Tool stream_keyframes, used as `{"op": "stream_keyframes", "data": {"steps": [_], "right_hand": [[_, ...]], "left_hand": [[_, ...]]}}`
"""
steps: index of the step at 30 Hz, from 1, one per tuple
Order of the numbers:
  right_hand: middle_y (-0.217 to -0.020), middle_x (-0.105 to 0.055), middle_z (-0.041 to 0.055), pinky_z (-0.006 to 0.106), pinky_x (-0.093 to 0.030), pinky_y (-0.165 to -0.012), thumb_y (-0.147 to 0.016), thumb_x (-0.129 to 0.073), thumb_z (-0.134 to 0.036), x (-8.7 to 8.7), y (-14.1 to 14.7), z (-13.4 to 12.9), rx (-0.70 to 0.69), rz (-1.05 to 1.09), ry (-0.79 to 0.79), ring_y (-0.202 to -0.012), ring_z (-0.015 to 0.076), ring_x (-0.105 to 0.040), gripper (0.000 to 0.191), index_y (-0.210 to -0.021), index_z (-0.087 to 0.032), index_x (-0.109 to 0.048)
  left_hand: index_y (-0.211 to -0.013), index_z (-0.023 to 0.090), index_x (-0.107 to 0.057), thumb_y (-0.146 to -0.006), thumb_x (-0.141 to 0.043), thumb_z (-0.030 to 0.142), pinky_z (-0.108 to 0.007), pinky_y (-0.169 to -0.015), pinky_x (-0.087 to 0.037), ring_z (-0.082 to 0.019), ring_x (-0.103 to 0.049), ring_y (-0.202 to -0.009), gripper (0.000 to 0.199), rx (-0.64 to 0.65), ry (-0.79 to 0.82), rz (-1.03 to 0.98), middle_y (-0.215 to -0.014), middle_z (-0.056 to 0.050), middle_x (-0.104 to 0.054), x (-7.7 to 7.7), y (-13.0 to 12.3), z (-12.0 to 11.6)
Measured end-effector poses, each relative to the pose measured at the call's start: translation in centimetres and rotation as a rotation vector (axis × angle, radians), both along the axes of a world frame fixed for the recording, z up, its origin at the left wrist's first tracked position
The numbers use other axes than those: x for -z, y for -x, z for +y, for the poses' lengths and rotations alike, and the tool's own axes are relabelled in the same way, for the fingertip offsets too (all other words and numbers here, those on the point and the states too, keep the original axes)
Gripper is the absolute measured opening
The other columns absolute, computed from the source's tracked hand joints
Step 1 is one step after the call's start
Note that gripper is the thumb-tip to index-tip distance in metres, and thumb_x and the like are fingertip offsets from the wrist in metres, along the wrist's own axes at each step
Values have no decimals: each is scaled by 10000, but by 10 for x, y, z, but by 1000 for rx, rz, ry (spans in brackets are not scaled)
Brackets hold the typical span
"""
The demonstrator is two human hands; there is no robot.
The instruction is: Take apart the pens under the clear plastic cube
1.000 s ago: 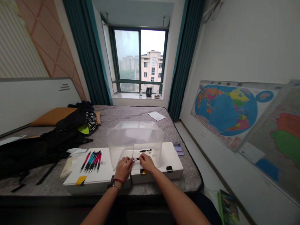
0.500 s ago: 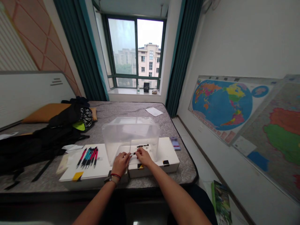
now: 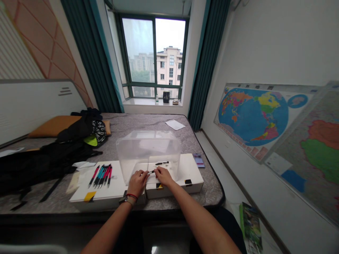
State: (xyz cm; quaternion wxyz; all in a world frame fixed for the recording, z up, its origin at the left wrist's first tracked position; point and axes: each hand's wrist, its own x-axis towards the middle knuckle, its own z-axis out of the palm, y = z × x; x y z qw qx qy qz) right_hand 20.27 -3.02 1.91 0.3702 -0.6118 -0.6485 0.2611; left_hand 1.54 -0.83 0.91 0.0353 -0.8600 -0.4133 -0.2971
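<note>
Your left hand (image 3: 137, 184) and your right hand (image 3: 163, 176) meet just in front of the clear plastic bin (image 3: 148, 148), and the fingers of both are closed on a slim dark pen piece (image 3: 151, 172), your left at its left end and your right at its right end. That piece is held above the near side of the 2 white boxes, close to where they meet. The bin stands across the left white box (image 3: 106, 192) and the right white box (image 3: 189, 165), and a black pen part (image 3: 162, 163) lies beyond your right hand, with small bits near it that are too tiny to make out. To your left, a row of red and teal pens (image 3: 100, 175) lies side by side on the left box, tips toward you. Both boxes rest on the grey bed (image 3: 212, 195), with a black bag (image 3: 34, 165) at the left, a white sheet (image 3: 175, 124) toward the far right and a pixelated flat item (image 3: 199, 161) just right of the right box.
</note>
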Motion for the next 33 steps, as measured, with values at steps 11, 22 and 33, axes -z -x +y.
{"op": "stream_keyframes", "data": {"steps": [11,22,33], "right_hand": [[-637,-608,-21,214,-359,-641,-937,-442,-325,6,1,4,28,3,12,-644,128,-553,243,-797,-201,-596],[-626,-620,-13,205,-391,-566,-962,-356,-453,9,0,7,60,176,57,-537,109,-556,391,-831,-182,-607],[-621,-626,-1,209,-422,-578,-926,-418,-495,10,0,5,91,207,42,-518,107,-566,413,-779,-169,-624]], "left_hand": [[-1088,240,-638,-959,-367,405,-332,-750,-422,-203,-532,-835,342,-2,0,18,-887,-69,-597,-2,1,-1],[-1046,185,-584,-963,-347,333,-317,-729,-408,-195,-556,-816,292,-24,28,-37,-886,-69,-620,-5,-1,-4],[-632,198,-577,-829,-478,546,-332,-689,-344,-218,-536,-739,412,-49,-20,62,-663,-63,-603,-12,-1,-10]]}}
